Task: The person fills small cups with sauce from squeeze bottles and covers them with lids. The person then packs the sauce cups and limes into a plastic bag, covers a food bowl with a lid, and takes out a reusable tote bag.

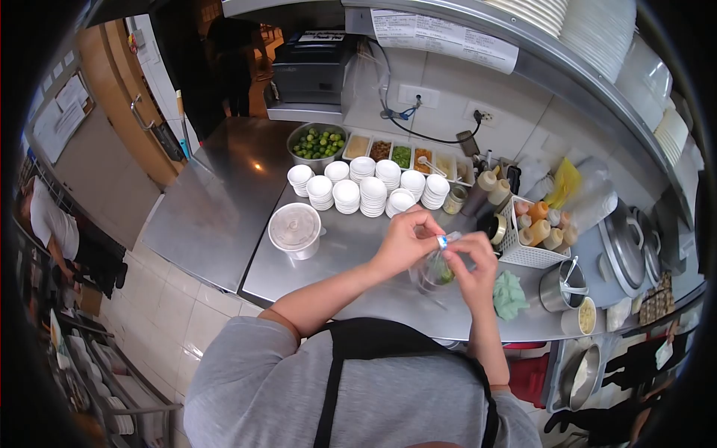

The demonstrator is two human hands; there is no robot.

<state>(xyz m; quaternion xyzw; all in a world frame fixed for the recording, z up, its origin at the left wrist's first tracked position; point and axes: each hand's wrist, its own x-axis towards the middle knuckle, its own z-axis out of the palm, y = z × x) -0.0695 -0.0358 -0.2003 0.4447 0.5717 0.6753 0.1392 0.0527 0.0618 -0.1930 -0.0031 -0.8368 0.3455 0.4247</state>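
Note:
Above the front part of the steel counter, my left hand (409, 240) pinches the gathered top of a small clear plastic bag (429, 278), its fingers closed. My right hand (473, 263) is closed on the same gathered top from the other side. A small white-and-blue piece, perhaps tape or a tag, (442, 242) shows between the fingertips. Something green sits inside the bag; its kind is unclear. Stacks of small white bowls (373, 196) stand just beyond my hands. A crumpled green cloth (509, 295) lies to the right of my right hand.
A lidded white tub (295, 230) stands left on the steel counter (343, 280). Behind are a bowl of green citrus (317, 143) and several topping containers (403, 155). A bottle basket (515, 243) and metal pot (562, 287) stand right. A shelf (478, 26) overhangs; other people appear at the sides.

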